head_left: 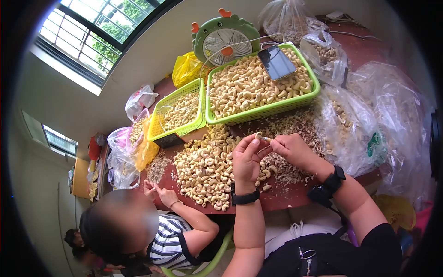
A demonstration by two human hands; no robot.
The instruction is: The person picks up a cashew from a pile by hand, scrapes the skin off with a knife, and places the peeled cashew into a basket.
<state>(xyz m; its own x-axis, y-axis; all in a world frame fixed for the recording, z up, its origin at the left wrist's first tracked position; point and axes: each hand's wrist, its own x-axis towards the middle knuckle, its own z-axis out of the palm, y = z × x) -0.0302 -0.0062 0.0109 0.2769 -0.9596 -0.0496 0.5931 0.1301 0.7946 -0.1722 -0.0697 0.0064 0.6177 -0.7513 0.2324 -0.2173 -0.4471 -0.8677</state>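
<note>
My left hand (248, 159) is raised over the dark red table, its thumb and fingers pinching a cashew nut (258, 135). From the right, my right hand (288, 148) holds a small thin tool (265, 138) whose tip meets the nut. A large pile of cashews (203, 161) lies on the table left of my hands. Behind them stands a green basket (263, 109) full of cashews, with a phone (277, 63) resting on top. Skin flakes (295, 173) and a few loose nuts are scattered beneath my hands.
A person in a striped top (171, 235) works at the left, both hands near the pile. A yellow-green basket (177, 130), a green fan (226, 41) and a yellow bag (186, 69) stand farther back. Clear plastic bags (355, 129) cover the right side.
</note>
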